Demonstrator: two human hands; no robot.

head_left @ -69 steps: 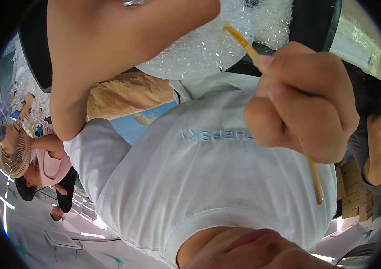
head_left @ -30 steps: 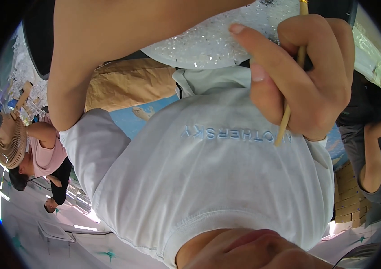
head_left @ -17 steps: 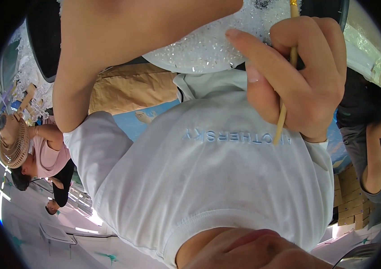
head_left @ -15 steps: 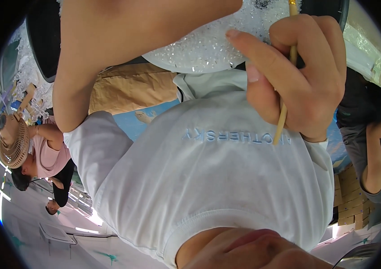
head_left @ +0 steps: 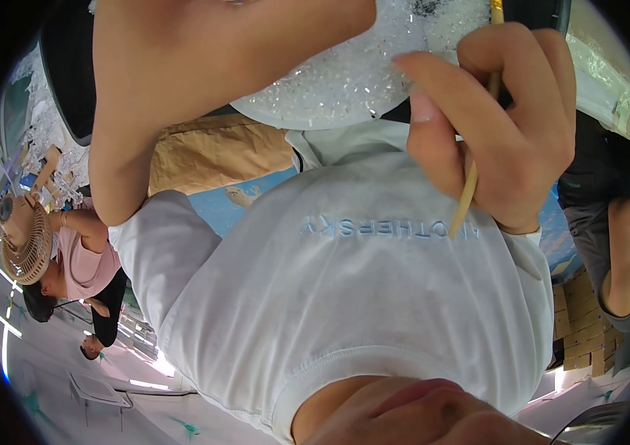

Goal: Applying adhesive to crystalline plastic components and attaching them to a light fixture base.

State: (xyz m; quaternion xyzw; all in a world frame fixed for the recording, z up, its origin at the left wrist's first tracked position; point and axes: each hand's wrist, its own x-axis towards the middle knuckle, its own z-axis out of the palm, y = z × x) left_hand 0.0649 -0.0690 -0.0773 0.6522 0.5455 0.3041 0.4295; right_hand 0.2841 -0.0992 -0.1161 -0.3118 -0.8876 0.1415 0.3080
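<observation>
My right hand [head_left: 504,130] is closed around a thin paintbrush [head_left: 469,194] with a wooden handle. The brush's gold-coloured ferrule shows at the top edge, and its tip is out of the picture. My right forefinger reaches over a white dish [head_left: 307,122] heaped with small clear, glittering pieces [head_left: 359,74]. My left arm rises on the left and bends across the upper part, so that my left hand [head_left: 278,37] lies over the dish's left side. Its fingers are cut off by the top edge; whether they hold anything is hidden.
Brown paper [head_left: 222,152] and a blue printed surface [head_left: 248,191] lie beyond my white shirt. A black tray [head_left: 70,81] stands at the left, near heaps of clear pieces. A beige fan [head_left: 25,237] and two people are farther left; another person's arm [head_left: 623,259] is at right, near stacked cardboard boxes [head_left: 586,322].
My left hand has shifted slightly left. My right hand, with the paintbrush in it, has moved a little to the right, and the dish shows slightly lower in the picture.
</observation>
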